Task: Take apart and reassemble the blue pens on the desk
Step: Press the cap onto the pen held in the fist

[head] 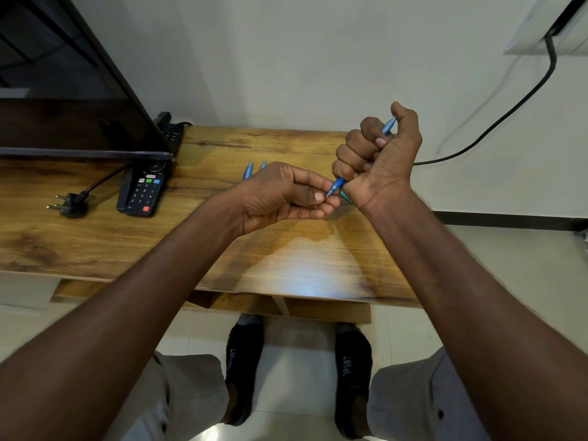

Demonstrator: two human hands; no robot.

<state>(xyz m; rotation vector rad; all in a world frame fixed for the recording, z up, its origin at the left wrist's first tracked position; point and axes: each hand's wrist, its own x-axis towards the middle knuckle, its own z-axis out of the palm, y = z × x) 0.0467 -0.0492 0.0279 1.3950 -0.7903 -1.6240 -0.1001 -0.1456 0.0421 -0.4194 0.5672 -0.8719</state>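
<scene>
As seen from the head camera, I hold both hands above the wooden counter. My right hand is raised in a fist, its fingers curled fully round a blue pen. That pen runs through the fist at a slant: its upper end shows between thumb and forefinger, and its pointed tip sticks out below the palm, aimed down and to the left. My left hand sits just beside it, lower, with fingers loosely curled and thumb and fingertips drawn together right at the pen's tip; whether they pinch a small part or only touch the tip, I cannot tell.

Behind the left hand, two more blue pens lie on the counter, mostly hidden by the knuckles. A further teal-blue piece shows under the right wrist.

At the left, a black remote control lies beneath the edge of a dark screen, with a loose power plug near it.
</scene>
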